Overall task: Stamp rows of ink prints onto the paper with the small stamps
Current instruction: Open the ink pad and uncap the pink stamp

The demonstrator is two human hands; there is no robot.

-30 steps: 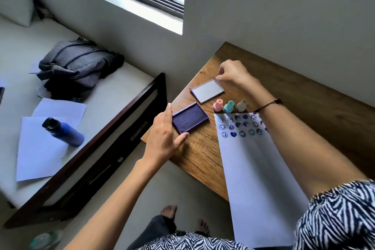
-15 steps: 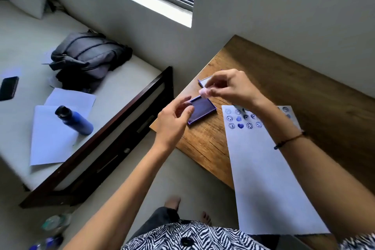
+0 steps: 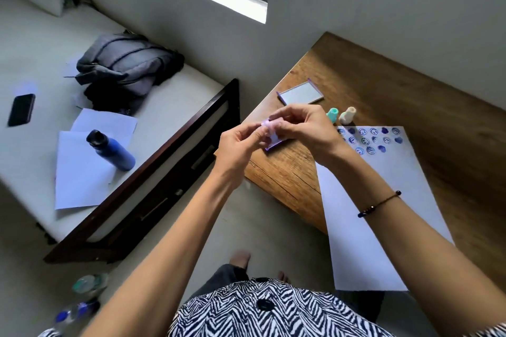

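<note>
A small pink stamp [image 3: 267, 126] is pinched between the fingertips of my left hand [image 3: 239, 145] and my right hand [image 3: 306, 128], held above the purple ink pad [image 3: 273, 143], which my hands mostly hide. A teal stamp [image 3: 332, 114] and a cream stamp [image 3: 347, 115] stand upright on the wooden desk [image 3: 369, 85] just past the white paper [image 3: 383, 200]. The sheet's far end carries rows of blue prints [image 3: 369, 139], smiley faces and hearts. The ink pad's lid [image 3: 299, 93] lies open behind my hands.
To the left is a daybed [image 3: 153, 107] with a grey backpack [image 3: 123, 65], a blue bottle [image 3: 112, 150] on loose sheets and a black phone [image 3: 21, 109]. Plastic bottles [image 3: 82, 298] lie on the floor. The desk's left edge drops off below my hands.
My right hand picked up the pink stamp from beside the paper and brought it over the ink pad. My left hand left the pad's edge and now pinches the stamp too.
</note>
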